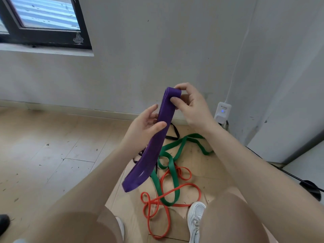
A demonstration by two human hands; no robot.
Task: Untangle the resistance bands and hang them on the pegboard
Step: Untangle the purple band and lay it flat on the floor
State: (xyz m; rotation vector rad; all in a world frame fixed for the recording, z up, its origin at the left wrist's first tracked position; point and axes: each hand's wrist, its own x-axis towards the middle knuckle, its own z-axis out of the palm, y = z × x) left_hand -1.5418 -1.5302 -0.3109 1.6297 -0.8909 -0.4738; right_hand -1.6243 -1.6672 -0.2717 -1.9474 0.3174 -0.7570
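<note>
A wide purple resistance band [152, 148], folded into a flat loop, hangs in the air in front of me. My right hand [191, 106] pinches its top fold between thumb and fingers. Lower down, my left hand [146, 124] grips the band with the thumb across its front. On the floor below lie a green band [172, 171], a thin orange band [157, 202] and a thin black band [174, 133], looped over one another. No pegboard is in view.
A grey wall stands close ahead, with a dark-framed window [45, 23] at the upper left. A white plug-in device [222, 112] with a blue light sits low on the wall at right. My knees and white shoes [195, 218] flank the pile.
</note>
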